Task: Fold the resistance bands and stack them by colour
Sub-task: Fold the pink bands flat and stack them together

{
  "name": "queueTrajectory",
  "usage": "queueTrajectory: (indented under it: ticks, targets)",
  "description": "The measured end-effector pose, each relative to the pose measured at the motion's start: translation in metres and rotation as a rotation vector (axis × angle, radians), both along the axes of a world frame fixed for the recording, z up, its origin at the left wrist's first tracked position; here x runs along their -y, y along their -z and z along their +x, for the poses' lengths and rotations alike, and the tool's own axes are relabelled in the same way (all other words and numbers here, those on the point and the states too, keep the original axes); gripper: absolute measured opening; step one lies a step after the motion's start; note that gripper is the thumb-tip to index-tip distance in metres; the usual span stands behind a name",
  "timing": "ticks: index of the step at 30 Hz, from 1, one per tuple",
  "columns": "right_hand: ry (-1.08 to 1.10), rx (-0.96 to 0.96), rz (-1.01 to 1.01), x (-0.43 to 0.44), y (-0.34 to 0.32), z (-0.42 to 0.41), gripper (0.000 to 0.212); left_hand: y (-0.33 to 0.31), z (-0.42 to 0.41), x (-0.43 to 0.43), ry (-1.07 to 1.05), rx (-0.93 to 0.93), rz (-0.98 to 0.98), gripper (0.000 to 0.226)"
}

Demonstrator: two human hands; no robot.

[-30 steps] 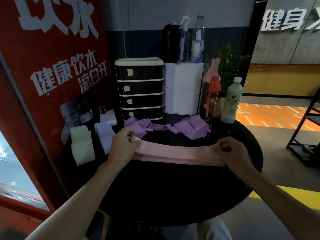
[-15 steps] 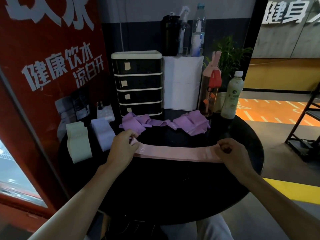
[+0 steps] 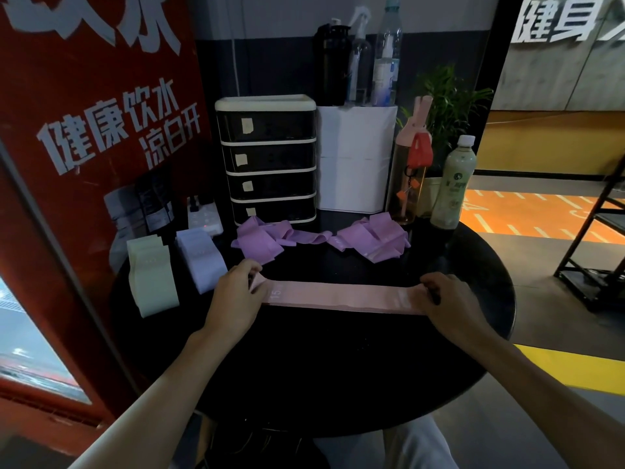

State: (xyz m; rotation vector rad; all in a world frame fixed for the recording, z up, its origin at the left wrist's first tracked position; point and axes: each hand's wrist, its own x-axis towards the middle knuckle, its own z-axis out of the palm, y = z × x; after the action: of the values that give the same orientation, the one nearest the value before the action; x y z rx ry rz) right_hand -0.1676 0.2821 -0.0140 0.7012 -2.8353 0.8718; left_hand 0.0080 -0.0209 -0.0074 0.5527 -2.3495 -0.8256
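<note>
Left hand (image 3: 233, 297) and right hand (image 3: 451, 308) each pinch one end of the pink resistance band (image 3: 338, 297) with curled fingers (image 3: 252, 269); it lies stretched flat between them on the worktop (image 3: 304, 374).

A round black bench (image 3: 338, 367) is seen. A black drawer unit (image 3: 267, 157) is set at its back. Right of the unit, a white box (image 3: 356, 157), pink-capped bottle (image 3: 411, 184) and green bottle (image 3: 453, 187) are stood. In front of the unit, crumpled purple bands (image 3: 257, 243) are laid, then a pink band (image 3: 338, 297) stretched flat. Left of the unit, a power strip (image 3: 206, 218), pale green stack (image 3: 152, 279) and white stack (image 3: 201, 258) are placed.
</note>
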Motion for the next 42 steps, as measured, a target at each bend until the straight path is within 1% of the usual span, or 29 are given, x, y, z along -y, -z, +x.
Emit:
queueTrajectory:
  ticks: [3, 6, 9, 12, 16, 19, 20, 22, 25, 29, 32, 34, 35, 36, 38, 39, 40, 42]
  targets:
    - [0.031, 0.039, 0.158, -0.003, -0.005, -0.005, 0.037, -0.001, 0.001, 0.001, 0.015, 0.044, 0.031, 0.037]
    - [0.028, 0.15, 0.253, 0.002, -0.012, -0.009, 0.028, -0.006, -0.003, 0.005, 0.033, 0.127, 0.045, 0.038]
    - [0.028, 0.158, 0.318, 0.007, -0.019, -0.009, 0.023, -0.013, -0.009, 0.01, 0.055, 0.243, 0.016, 0.036]
    - [0.02, 0.127, 0.332, 0.01, -0.026, -0.004, 0.023, -0.019, -0.013, 0.018, 0.085, 0.349, -0.01, 0.028]
    - [-0.024, 0.144, 0.293, 0.013, -0.029, 0.0, 0.015, -0.029, -0.017, 0.025, 0.153, 0.502, -0.045, 0.007]
    - [-0.058, 0.156, 0.235, 0.012, -0.03, 0.0, 0.017, -0.03, -0.02, 0.03, 0.198, 0.553, -0.054, 0.013]
    - [-0.076, 0.154, 0.222, 0.012, -0.03, 0.001, 0.02, -0.029, -0.02, 0.031, 0.206, 0.551, -0.061, 0.016]
    - [-0.123, 0.14, 0.18, 0.011, -0.028, 0.0, 0.021, -0.03, -0.018, 0.028, 0.215, 0.517, -0.065, 0.013]
    - [-0.173, 0.102, 0.117, 0.007, -0.027, 0.0, 0.017, -0.028, -0.014, 0.023, 0.206, 0.388, -0.03, 0.009]
    - [-0.173, 0.141, 0.048, 0.002, -0.031, 0.004, 0.012, -0.018, -0.005, 0.021, 0.207, 0.241, 0.073, 0.012]
    - [-0.175, -0.012, -0.101, -0.001, -0.032, 0.014, 0.009, -0.015, 0.003, 0.009, 0.21, 0.111, 0.095, 0.018]
    - [-0.172, -0.041, -0.228, -0.004, -0.033, 0.02, 0.014, -0.012, 0.009, 0.002, 0.215, 0.043, 0.074, 0.026]
    - [-0.165, -0.044, -0.229, -0.007, -0.032, 0.021, 0.021, -0.008, 0.011, 0.001, 0.227, 0.033, 0.049, 0.025]
    - [-0.175, -0.066, -0.182, -0.01, -0.03, 0.021, 0.028, -0.003, 0.013, 0.001, 0.248, 0.046, 0.019, 0.023]
    - [-0.215, -0.095, 0.022, -0.017, -0.021, 0.018, 0.034, 0.007, 0.017, 0.006, 0.283, 0.144, -0.062, 0.019]
    - [-0.231, -0.082, 0.101, -0.02, -0.017, 0.018, 0.036, 0.011, 0.018, 0.008, 0.282, 0.196, -0.096, 0.019]
    - [-0.245, -0.072, 0.135, -0.022, -0.014, 0.018, 0.035, 0.013, 0.018, 0.01, 0.275, 0.226, -0.119, 0.02]
    - [-0.261, -0.075, 0.135, -0.024, -0.011, 0.017, 0.028, 0.014, 0.017, 0.01, 0.269, 0.249, -0.13, 0.016]
